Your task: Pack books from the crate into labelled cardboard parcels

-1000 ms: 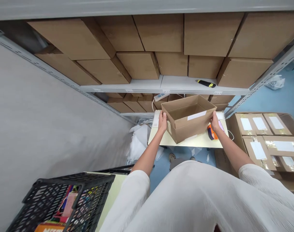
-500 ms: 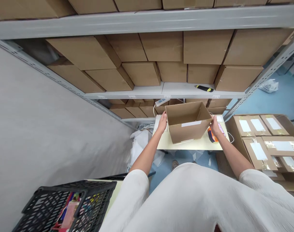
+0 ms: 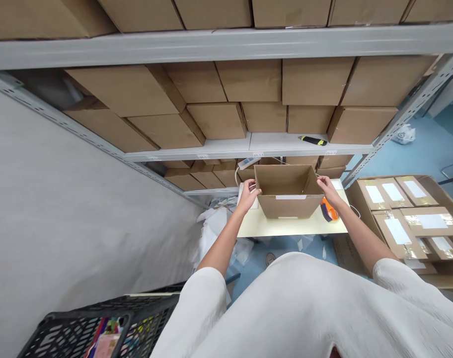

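Note:
An open-topped cardboard box (image 3: pixel 286 208) stands level on the small pale table (image 3: pixel 251 227), a white label on its front face near the rim. My left hand (image 3: pixel 248 194) grips the box's left front corner at the rim, fingers bent. At the right rim, the fingers of my right hand (image 3: pixel 329 190) are closed on the edge. The inside of the box shows only bare cardboard where it can be seen. An orange and dark tape dispenser (image 3: pixel 328 210) lies on the table beside my right wrist.
Shelves with cardboard boxes (image 3: pixel 264 117) rise ahead, with a black and yellow utility knife (image 3: pixel 313 140) on one shelf. A large carton of labelled parcels (image 3: pixel 398 231) stands right. A black plastic crate (image 3: pixel 58 335) sits lower left; white packing material (image 3: pixel 215 223) lies beside the table.
The box has come down and turned from a tilt to level, now squarely on the table. My right hand has shifted up along its right edge. The view has tipped slightly upward.

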`<action>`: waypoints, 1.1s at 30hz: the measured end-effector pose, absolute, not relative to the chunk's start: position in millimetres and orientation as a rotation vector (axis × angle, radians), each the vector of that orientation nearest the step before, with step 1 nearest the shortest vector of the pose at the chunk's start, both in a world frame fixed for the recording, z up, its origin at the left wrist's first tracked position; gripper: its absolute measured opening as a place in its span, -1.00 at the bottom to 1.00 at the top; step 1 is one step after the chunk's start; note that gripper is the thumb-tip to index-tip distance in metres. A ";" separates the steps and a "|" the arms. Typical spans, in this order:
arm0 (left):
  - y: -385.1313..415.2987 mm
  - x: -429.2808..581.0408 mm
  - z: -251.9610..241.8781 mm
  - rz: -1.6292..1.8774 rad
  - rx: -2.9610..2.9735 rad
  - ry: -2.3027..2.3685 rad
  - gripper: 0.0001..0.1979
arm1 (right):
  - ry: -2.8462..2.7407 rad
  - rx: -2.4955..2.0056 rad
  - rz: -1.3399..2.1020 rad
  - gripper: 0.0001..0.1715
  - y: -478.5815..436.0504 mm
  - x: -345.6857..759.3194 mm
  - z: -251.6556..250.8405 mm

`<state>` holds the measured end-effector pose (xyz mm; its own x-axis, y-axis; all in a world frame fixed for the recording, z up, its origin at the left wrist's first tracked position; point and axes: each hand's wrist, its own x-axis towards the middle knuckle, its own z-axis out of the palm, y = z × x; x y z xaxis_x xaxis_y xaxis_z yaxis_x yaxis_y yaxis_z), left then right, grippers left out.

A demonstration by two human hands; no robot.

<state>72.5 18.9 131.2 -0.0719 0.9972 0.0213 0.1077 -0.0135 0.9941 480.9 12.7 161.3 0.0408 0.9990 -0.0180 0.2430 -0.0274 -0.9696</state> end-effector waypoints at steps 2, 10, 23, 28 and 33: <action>18.5 67.6 134.8 1.164 1.322 1.306 -0.44 | -1.342 -1.433 1.034 -0.28 17.6 478.5 162.4; 3.4 63.6 154.1 0.915 1.462 1.297 -0.27 | -1.360 -1.464 1.080 -0.29 22.5 468.8 172.8; -2.2 66.0 173.5 0.521 1.813 1.358 -0.31 | -1.644 -1.557 1.320 0.15 16.5 477.6 191.7; 8.9 71.6 165.8 0.622 1.721 1.409 -0.35 | -1.600 -1.540 1.436 0.14 25.9 478.8 189.2; 18.1 90.6 153.0 0.988 1.693 1.655 -0.23 | -1.603 -1.540 1.120 -0.07 31.1 478.4 175.3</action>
<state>90.6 18.1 153.0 -0.0374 0.9926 0.1155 0.5728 -0.0734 0.8164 478.4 31.1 175.3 -0.1077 0.9882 -0.1087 0.4421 -0.0503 -0.8956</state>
